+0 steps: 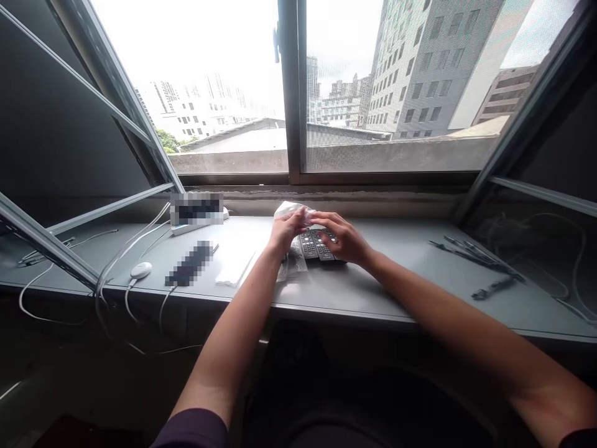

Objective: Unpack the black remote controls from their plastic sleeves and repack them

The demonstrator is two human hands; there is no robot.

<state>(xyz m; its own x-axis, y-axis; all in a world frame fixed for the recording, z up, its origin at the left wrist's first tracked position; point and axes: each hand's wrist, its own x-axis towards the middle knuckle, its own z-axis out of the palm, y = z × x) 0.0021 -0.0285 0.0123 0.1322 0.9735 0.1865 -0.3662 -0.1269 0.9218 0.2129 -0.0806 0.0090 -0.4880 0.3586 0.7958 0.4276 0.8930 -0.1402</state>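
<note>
Above the middle of the desk, my left hand pinches a crumpled white plastic bag between thumb and fingers. My right hand reaches in from the other side, its fingers stretched out with the tips at the bag's edge and the thumb apart from them. Beneath and between the hands lie black remote controls side by side, partly covered by my right hand. A clear plastic wrapper rests on the desk beside them, partly behind my left wrist. What the white bag contains cannot be made out.
On the grey desk, flat white bags lie left of my forearm. Farther left are a blurred phone-like item, a round white charger and cables. Several pens lie at right. Metal frames flank the window.
</note>
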